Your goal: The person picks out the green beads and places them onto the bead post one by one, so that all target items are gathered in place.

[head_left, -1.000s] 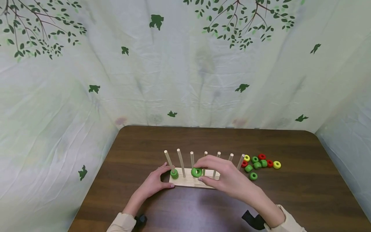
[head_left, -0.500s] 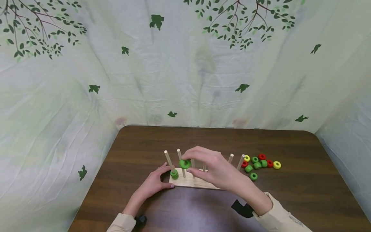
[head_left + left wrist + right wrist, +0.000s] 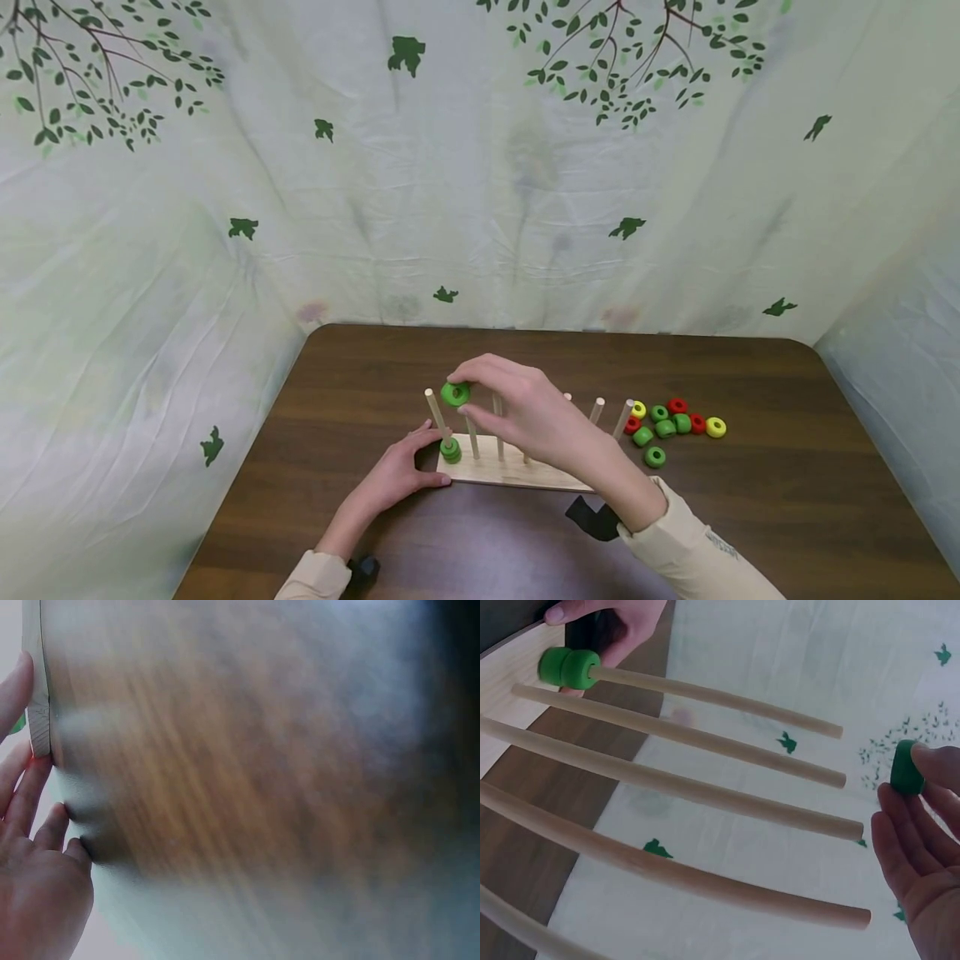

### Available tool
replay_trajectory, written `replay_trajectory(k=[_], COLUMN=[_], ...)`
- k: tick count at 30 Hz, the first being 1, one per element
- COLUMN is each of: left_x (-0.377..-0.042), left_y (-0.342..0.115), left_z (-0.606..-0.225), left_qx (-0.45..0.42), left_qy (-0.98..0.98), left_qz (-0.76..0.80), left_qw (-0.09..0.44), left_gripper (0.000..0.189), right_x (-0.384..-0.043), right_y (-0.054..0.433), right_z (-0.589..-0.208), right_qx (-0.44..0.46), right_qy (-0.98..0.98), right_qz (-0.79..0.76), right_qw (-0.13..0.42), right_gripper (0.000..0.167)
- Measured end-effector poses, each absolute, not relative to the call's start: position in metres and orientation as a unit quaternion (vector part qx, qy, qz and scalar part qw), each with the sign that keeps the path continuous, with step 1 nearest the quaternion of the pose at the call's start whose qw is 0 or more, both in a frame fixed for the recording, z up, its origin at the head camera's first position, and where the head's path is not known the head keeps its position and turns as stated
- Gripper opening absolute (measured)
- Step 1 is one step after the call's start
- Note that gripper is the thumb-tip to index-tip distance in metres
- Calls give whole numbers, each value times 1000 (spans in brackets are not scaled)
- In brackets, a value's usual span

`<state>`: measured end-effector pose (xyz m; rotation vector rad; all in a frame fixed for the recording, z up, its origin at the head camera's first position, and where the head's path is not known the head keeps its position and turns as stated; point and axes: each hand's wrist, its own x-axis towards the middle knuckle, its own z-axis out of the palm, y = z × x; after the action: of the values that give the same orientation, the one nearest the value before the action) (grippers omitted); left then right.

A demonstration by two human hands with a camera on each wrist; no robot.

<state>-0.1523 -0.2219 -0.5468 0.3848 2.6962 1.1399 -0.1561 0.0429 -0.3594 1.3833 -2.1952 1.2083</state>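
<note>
My right hand [image 3: 528,417] pinches a green ring bead [image 3: 448,390] between thumb and fingers. In the head view the bead is just right of the leftmost peg's tip; in the right wrist view the held bead [image 3: 905,771] is beyond the peg ends, apart from them. A wooden peg board [image 3: 483,471] with a row of upright pegs lies on the table. Two green beads [image 3: 568,667] are stacked at the foot of the leftmost peg [image 3: 435,408]. My left hand [image 3: 401,467] grips the board's left end, thumb at the front edge. The right arm hides some pegs.
Several loose red, yellow and green beads lie right of the board, with one green bead [image 3: 655,457] nearest me. The brown table [image 3: 375,358] reaches back to a pale leaf-printed cloth [image 3: 480,167].
My right hand has carried the green bead left and upward, from over the middle of the board to near the leftmost peg's tip. My left hand has stayed on the board's end.
</note>
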Motion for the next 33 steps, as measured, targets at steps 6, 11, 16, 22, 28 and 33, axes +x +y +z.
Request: replay_trajectory(k=[6, 11, 16, 22, 28, 33], left_x=[-152, -152, -152, -152, -151, -151], left_y=[-222, -222, -222, -223, -223, -223], left_z=[-546, -545, -544, -545, -546, -545], left_qx=[135, 132, 127, 128, 125, 130], left_qy=[908, 908, 905, 903, 902, 902], left_qz=[385, 387, 392, 398, 401, 399], left_qw=[93, 95, 100, 101, 101, 102], left_gripper=[69, 68, 68, 68, 69, 69], right_x=[-162, -166, -169, -172, -174, -175], right_y=[32, 24, 17, 10, 7, 4], right_z=[-358, -357, -357, -355, -357, -357], right_qx=[468, 451, 439, 437, 438, 422], right_qy=[-768, -788, -806, -818, -824, -844], right_qz=[421, 411, 392, 373, 358, 331], right_qw=[115, 86, 60, 30, 17, 10], right_gripper=[33, 33, 31, 28, 24, 21])
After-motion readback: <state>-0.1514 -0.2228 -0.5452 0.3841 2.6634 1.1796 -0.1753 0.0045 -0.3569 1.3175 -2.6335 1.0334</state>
